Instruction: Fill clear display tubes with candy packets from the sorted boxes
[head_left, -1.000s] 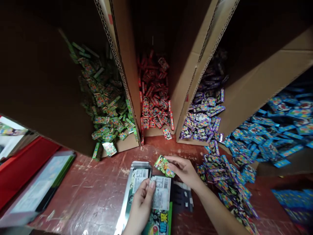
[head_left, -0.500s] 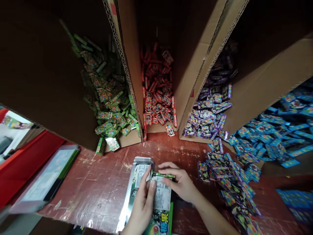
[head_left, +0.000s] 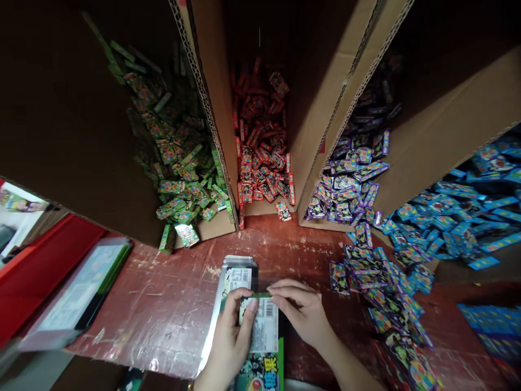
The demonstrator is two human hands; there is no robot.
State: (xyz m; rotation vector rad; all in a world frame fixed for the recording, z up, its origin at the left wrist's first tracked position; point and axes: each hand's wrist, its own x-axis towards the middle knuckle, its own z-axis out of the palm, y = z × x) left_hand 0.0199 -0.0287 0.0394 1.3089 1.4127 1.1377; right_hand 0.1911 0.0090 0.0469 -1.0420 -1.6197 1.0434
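Observation:
A green and black printed packaging bag (head_left: 264, 334) with a white label panel is between my two hands, low in the middle of the view. My left hand (head_left: 228, 334) grips its left side, thumb on the label face. At the bag's top edge, the fingertips of my right hand (head_left: 304, 312) are pinched together. Under and behind the left hand lies a pile of similar flat bags (head_left: 235, 271) with silvery edges, resting on the table. Whether the held bag has contents is hidden.
Cardboard boxes hold small green packets (head_left: 189, 190), red packets (head_left: 262, 176), purple packets (head_left: 345, 190) and blue packets (head_left: 448, 217). Loose purple packets (head_left: 378, 288) spill over the dark red table (head_left: 163, 315). Clear plastic sleeves (head_left: 81, 293) lie left beside a red bin (head_left: 44, 260).
My left fingers have curled from pointing up to gripping the bag's top left. The bag's top edge has tilted and my right fingertips have closed on it. The view has shifted slightly.

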